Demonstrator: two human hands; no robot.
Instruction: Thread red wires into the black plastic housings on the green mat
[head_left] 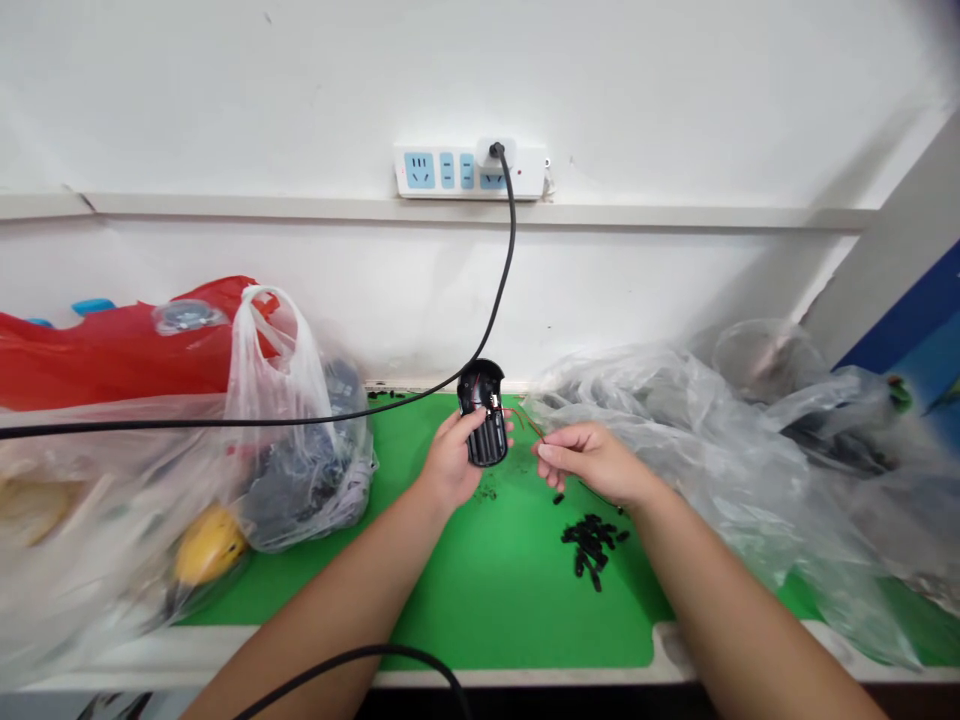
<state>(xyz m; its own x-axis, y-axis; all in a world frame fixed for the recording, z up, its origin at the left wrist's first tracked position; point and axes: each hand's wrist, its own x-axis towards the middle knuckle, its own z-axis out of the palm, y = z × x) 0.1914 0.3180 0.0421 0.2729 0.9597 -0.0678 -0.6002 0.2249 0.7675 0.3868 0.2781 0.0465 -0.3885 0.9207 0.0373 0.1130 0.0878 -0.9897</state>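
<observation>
The left hand [452, 465] grips a black housing [489, 440] with its thumb laid across the near face and fingertips showing past the far edge, so the piece sits at the end of that hand, upright, its curved hood at the top and its ribbed part at the bottom. Fine wiring shows inside, around the middle. The right hand [592, 462] is to the right of the housing, apart from it, thumb and forefinger pinched together on a thin orange-brown strand [534, 426] that reaches toward the housing's right side; whether the strand is joined there is too small to tell. Both hands are above a green mat [465, 600]. Below the right hand lies a loose heap of small black pieces [591, 545], with a single piece [558, 498] just beside it, nearer the housing. Clear plastic bags [675, 420] lie to the right of the right hand; a white carrier bag [300, 490] stands to the left of the left hand. A black cable [513, 240] hangs from a power strip [427, 190] and passes just by the hood.
</observation>
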